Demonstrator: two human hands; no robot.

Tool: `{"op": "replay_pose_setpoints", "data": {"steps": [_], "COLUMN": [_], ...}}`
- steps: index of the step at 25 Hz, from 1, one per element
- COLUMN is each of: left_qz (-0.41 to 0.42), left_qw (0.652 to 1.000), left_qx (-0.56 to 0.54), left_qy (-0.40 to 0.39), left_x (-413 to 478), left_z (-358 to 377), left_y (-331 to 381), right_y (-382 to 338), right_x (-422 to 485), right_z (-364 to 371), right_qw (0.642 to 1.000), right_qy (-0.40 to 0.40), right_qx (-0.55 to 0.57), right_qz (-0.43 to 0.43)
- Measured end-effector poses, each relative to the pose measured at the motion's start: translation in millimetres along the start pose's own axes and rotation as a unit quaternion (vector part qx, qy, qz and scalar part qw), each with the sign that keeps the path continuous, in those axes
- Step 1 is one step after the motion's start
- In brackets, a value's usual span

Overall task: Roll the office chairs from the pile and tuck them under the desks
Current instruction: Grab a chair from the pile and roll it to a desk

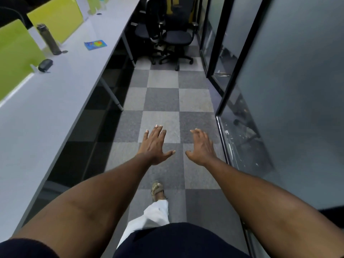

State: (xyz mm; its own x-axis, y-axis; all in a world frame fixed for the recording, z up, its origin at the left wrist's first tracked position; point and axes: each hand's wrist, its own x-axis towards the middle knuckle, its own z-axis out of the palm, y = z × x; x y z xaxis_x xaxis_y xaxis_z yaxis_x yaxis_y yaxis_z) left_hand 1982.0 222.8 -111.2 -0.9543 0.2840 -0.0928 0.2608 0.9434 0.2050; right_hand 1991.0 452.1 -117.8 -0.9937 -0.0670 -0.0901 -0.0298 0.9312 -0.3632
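A pile of black office chairs (176, 37) stands at the far end of the aisle, with wheeled bases on the checkered carpet. A long white desk (61, 86) runs along the left side. My left hand (155, 146) and my right hand (201, 147) are stretched out in front of me over the carpet, palms down, fingers spread, holding nothing. Both hands are well short of the chairs. The space under the desk beside me is dark, and no chair shows there.
On the desk lie a grey bottle (48, 39), a small black case (45, 65) and a colourful booklet (95, 44), with green dividers (16, 53) behind. Glass partitions with black frames (236, 71) line the right side. My sandalled foot (157, 189) steps on the grey checkered carpet (162, 99).
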Motion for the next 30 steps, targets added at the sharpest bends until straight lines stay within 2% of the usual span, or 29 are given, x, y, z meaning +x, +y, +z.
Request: {"op": "replay_pose_setpoints", "data": {"steps": [8,16,25,30], "left_qz": [0.017,0.039,-0.013,-0.022], "left_qw": [0.999,0.999,0.999,1.000], "left_qx": [-0.005,0.009,0.019,0.015], "left_qy": [-0.027,-0.006,-0.032,-0.001], "left_x": [244.0,470.9,741.4,888.6], "left_z": [-23.6,-82.7,-95.2,-129.9], "left_y": [-80.3,-149.6,-212.2,-229.6], "right_y": [-11.0,-17.0,28.2,39.7], "right_x": [248.5,479.0,778.3,928.1], "right_z": [-13.7,-50.4,-65.9,-97.4], "right_qw": [1.000,1.000,0.999,0.999], "right_qy": [-0.008,0.003,-0.024,-0.017], "right_qx": [0.000,-0.008,-0.010,-0.002], "right_qz": [0.011,0.001,-0.027,-0.042]}}
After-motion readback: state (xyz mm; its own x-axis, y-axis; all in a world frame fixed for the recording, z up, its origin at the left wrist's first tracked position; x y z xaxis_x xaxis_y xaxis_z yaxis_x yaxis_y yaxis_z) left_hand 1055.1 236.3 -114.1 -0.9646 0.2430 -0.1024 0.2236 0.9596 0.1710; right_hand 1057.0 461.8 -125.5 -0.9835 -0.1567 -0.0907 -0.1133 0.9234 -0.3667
